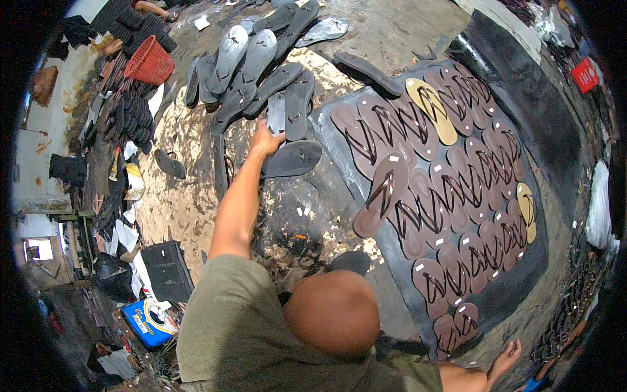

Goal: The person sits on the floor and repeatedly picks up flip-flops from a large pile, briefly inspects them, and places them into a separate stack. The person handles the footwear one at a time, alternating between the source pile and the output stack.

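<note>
My left arm stretches forward, and my left hand [264, 139] is closed on the near end of a grey flip-flop [277, 112] at the edge of a loose pile. Dark flip-flops [273, 88] lie around it, some with pale soles facing up. Just right of the hand lies a black flip-flop [292, 159]. Low at the right, my right hand [506, 358] is open with fingers extended and nothing in it. Nearby, brown flip-flops [450, 189] are laid in rows on a black sheet [509, 297], with a tan flip-flop [439, 116] among them.
One brown flip-flop [382, 196] slants over the sheet's left edge. A red plastic basket [150, 60], stacked dark pieces [134, 117] and a blue box [149, 323] stand along the left. A small dark flip-flop [170, 163] lies alone. Black sheeting [522, 85] extends at the far right.
</note>
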A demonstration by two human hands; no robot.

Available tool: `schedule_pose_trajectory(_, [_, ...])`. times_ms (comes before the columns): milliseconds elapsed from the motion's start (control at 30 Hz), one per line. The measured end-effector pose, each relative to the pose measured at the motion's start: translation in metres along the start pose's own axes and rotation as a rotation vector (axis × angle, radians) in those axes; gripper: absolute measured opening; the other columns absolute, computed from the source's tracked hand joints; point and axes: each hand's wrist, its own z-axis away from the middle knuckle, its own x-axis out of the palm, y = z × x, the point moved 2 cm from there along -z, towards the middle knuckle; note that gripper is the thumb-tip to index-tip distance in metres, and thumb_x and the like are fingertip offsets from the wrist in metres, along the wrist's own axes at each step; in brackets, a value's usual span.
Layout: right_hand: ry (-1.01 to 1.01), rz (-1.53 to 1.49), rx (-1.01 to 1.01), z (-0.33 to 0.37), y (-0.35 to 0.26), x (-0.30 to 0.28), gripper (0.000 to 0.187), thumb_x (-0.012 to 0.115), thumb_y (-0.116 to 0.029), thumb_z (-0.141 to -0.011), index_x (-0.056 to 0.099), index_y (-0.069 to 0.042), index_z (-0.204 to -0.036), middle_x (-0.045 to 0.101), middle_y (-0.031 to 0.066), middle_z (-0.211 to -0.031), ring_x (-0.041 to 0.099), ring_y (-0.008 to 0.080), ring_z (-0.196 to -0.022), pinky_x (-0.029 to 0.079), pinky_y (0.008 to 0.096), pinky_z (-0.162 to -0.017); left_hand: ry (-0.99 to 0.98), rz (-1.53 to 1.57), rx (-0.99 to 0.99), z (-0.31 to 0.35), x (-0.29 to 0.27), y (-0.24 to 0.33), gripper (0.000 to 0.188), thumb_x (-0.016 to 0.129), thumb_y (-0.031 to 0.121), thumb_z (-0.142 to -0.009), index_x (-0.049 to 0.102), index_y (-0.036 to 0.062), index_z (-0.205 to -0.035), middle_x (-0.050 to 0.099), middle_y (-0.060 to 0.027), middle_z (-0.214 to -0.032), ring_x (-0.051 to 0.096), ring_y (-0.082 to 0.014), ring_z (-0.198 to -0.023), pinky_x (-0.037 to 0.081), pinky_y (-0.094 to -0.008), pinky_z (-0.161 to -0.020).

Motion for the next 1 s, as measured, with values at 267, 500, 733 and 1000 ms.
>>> schedule_pose_trajectory(267, [0.005,0.198,-0.139,-0.018,-0.108,-0.004,0.04,0.051,-0.025,-0.107,0.053,-0.003,-0.139,0.052,0.0166,-0.139,0.053,0.0296,-0.125,0.044,0.0406,-0.104,0.252,0.038,0.513,0.141,-0.098,0.047,0.083,0.079,0.034,-0.081,0.041,0.0013,-0.147,0.055,-0.0271,-0.138,0.057,-0.0379,-0.125,0.046,-0.0442,-0.103])
schedule_pose_trajectory(500, [-0.166,-0.362,-0.273,-0.018,-0.275,0.041,0.05,0.061,-0.018,-0.099,0.049,-0.006,-0.146,0.052,0.0157,-0.147,0.054,0.0268,-0.132,0.046,0.039,-0.106,-0.826,0.641,0.736,0.259,-0.088,0.242,0.098,0.074,0.049,-0.077,0.038,-0.0045,-0.151,0.049,-0.0114,-0.129,0.043,-0.0197,-0.116,0.029,-0.0325,-0.099])
schedule_pose_trajectory(733, [-0.243,-1.194,-0.276,0.022,-0.204,-0.015,0.07,0.071,-0.019,-0.094,0.033,-0.01,-0.153,0.056,0.0114,-0.14,0.059,0.0229,-0.121,0.049,0.0359,-0.103,-2.067,0.101,0.538,0.479,0.101,0.414,0.083,0.066,0.057,-0.087,0.047,-0.0003,-0.145,0.063,-0.0092,-0.097,0.059,-0.0135,-0.072,0.046,-0.026,-0.056])
schedule_pose_trajectory(1000, [0.075,-1.181,0.556,0.069,0.009,0.088,0.048,0.065,-0.015,-0.099,0.041,-0.016,-0.14,0.064,0.0083,-0.12,0.062,0.0179,-0.108,0.056,0.0373,-0.083,-1.296,0.337,0.469,0.569,0.328,0.411,0.036,0.072,0.029,-0.095,0.065,-0.0005,-0.114,0.065,-0.0029,-0.087,0.067,-0.0183,-0.078,0.059,-0.0333,-0.075])
